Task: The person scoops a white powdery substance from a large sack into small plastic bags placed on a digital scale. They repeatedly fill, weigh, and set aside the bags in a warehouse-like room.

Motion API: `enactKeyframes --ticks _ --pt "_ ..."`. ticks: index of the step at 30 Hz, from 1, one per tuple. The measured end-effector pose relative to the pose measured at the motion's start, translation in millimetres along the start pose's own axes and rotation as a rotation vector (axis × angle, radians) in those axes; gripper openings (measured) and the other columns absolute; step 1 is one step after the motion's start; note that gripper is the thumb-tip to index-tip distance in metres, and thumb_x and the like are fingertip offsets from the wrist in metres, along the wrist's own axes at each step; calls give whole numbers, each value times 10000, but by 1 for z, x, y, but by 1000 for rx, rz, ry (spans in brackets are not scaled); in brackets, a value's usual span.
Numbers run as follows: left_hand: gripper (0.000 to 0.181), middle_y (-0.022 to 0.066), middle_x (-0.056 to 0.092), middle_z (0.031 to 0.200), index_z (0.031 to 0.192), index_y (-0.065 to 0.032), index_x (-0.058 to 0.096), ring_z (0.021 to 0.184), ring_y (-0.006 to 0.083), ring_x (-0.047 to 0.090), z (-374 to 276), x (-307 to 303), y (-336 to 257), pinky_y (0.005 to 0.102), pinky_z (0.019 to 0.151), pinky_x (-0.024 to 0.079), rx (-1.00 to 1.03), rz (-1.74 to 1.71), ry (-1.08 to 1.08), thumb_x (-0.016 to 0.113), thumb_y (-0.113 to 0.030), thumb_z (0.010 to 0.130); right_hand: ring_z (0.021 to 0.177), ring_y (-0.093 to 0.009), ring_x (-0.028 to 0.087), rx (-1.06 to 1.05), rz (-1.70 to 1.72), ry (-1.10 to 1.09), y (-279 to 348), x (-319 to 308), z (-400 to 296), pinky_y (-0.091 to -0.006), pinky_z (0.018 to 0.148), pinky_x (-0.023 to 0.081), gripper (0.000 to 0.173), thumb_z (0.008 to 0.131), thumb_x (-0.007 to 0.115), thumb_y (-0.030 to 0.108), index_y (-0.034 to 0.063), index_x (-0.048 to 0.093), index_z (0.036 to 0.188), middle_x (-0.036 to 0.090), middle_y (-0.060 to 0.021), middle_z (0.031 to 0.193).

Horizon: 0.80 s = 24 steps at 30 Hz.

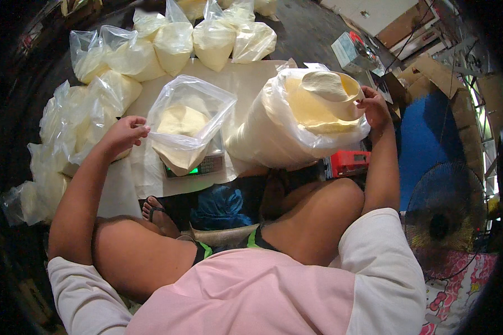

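Observation:
My left hand pinches the left rim of a clear plastic bag, which is wide at the mouth and partly filled with pale yellow powder. Under that bag is a digital scale with a lit green display, partly covered. On the right, my right hand grips the edge of a cream-coloured scoop heaped with powder. The scoop is within the mouth of a large white sack, lined with plastic and holding more of the powder.
Several filled clear bags line the back and left. A pale sheet lies beneath the scale. Close to the sack's lower right is a red box; a caged fan stands at right, with cardboard behind.

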<state>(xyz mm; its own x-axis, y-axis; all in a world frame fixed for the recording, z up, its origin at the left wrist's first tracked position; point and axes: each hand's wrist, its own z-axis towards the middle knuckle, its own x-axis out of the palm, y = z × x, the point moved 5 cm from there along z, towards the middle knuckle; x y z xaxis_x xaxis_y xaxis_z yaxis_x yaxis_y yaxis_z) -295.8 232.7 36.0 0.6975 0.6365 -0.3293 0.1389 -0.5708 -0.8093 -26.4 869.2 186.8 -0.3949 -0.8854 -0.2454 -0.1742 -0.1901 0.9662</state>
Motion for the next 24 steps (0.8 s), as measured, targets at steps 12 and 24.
enactKeyframes --ticks 12,24 --pt "610 141 695 1016 1404 28 518 856 195 658 6 7 -3 330 720 543 26 3 -27 726 -261 909 1025 -188 642 -246 -197 39 116 122 17 -302 950 488 586 628 645 27 -33 676 1210 700 -88 1118" --pt "689 145 686 942 1486 26 428 734 196 640 28 12 7 333 648 522 22 1 -8 718 -247 924 1075 -231 630 -1088 -1227 84 88 407 -10 -459 1048 300 313 639 691 120 200 780 929 728 -6 968"
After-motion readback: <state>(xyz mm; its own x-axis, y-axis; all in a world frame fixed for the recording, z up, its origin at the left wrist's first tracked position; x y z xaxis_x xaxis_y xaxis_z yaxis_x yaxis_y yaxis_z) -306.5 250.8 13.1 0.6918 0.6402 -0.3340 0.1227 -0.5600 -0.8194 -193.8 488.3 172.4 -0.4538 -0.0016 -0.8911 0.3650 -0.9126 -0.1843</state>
